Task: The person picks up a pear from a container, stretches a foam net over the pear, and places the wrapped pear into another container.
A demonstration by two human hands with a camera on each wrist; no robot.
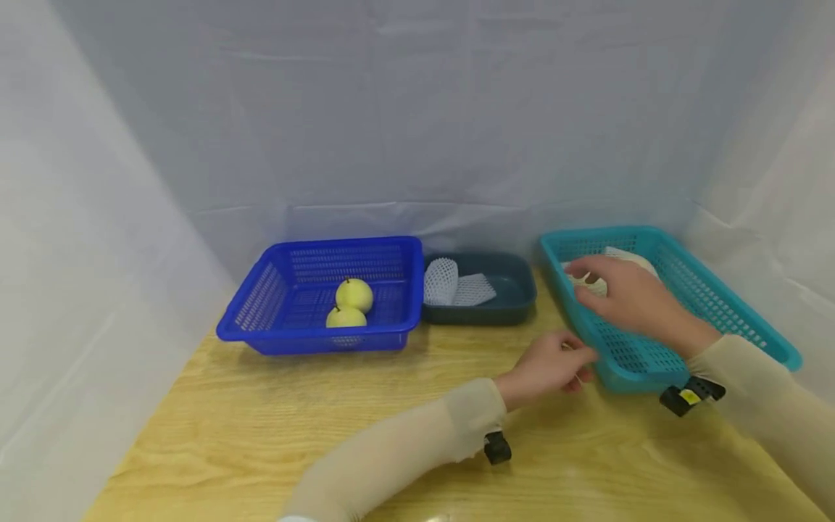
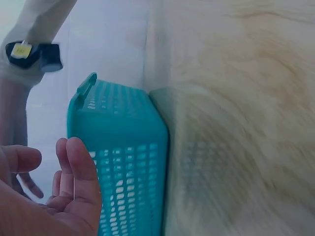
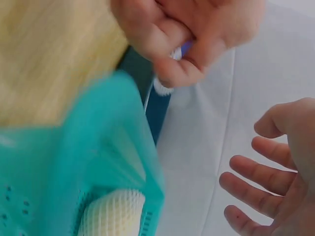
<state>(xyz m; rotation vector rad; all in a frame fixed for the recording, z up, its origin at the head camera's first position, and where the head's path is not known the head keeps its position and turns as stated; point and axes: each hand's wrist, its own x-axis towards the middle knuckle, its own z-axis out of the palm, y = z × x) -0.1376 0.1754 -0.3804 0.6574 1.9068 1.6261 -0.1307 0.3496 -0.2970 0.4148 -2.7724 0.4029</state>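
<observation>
My right hand hovers over the turquoise basket, fingers spread and relaxed with nothing in them; the right wrist view shows the same hand empty. Below it, partly covered in the head view, a pale round fruit in a white foam net lies inside the basket. My left hand is beside the basket's near left corner, above the table. Its fingers are loosely bent and hold nothing, as the left wrist view shows of this hand. Whether it touches the basket wall I cannot tell.
A blue basket at the left holds two yellow-green pears. Between the baskets stands a dark green tray with white foam nets. The wooden table backs onto a whitish sheet.
</observation>
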